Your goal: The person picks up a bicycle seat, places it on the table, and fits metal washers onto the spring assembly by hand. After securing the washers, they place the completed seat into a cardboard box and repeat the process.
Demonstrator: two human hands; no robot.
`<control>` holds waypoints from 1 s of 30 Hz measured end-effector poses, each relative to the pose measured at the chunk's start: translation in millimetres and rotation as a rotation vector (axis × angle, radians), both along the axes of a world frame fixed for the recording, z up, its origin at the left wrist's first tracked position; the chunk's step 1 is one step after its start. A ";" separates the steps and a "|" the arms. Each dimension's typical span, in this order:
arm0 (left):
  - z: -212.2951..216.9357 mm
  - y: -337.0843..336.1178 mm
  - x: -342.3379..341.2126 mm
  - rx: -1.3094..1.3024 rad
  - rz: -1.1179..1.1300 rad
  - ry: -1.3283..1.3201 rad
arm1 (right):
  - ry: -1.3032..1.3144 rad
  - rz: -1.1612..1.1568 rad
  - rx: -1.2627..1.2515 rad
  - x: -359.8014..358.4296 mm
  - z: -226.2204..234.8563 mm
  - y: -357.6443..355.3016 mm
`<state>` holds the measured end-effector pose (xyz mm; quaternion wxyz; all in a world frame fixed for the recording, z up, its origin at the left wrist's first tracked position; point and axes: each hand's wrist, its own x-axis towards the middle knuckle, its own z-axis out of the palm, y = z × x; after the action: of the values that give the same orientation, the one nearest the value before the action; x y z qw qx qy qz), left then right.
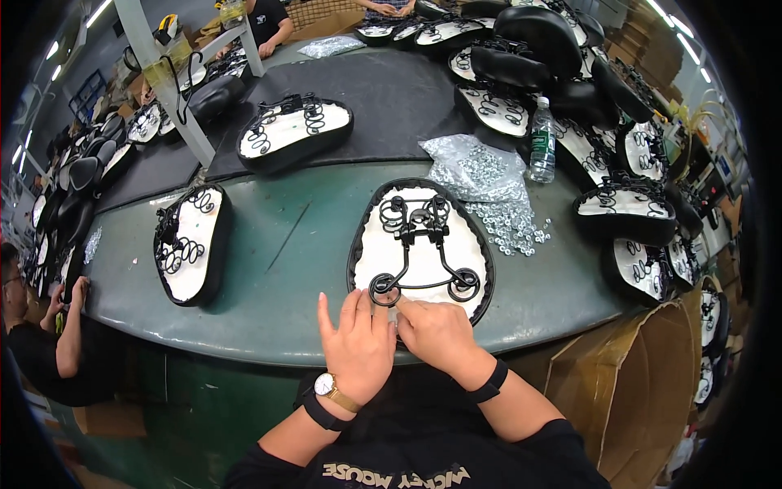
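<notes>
A black bicycle saddle (379, 236) lies upside down on the green table in front of me, its white underside up. A black wire spring frame (407, 262) with coils is mounted on it. My left hand (358, 342) rests over the saddle's near left edge, fingers stretched forward, tips beside the near left coil (384, 288). Close against it, my right hand (438, 330) has its fingers curled together, pointing left at the same coil. Whatever its fingertips hold, if anything, is hidden.
Loose metal nuts (509, 228) spill from a clear plastic bag (481, 167) beyond the saddle, near a water bottle (542, 143). Other upturned saddles lie left (195, 244) and farther back (297, 134), with a pile at right. A cardboard box (619, 391) stands at the near right; another person (49, 342) is at left.
</notes>
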<state>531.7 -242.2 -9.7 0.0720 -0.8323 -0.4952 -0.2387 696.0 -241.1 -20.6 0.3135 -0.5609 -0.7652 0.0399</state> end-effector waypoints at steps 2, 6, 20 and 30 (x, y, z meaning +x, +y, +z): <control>0.0 0.7 -0.1 -0.006 -0.004 0.009 | 0.036 0.045 -0.066 3.8 -1.1 1.7; -2.0 1.4 0.5 -0.028 -0.014 0.004 | 0.091 0.064 -0.129 6.8 4.4 3.4; -11.6 7.9 -4.5 -0.059 -0.044 -0.040 | 0.114 0.025 -0.172 3.4 9.7 2.0; -10.5 7.8 -3.1 -0.117 -0.117 -0.116 | 0.134 0.030 -0.182 4.0 5.6 3.5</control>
<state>528.6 -234.5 -20.2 -0.0194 -0.8473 -0.4623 -0.2607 700.0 -237.6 -14.9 0.3108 -0.5718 -0.7440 0.1514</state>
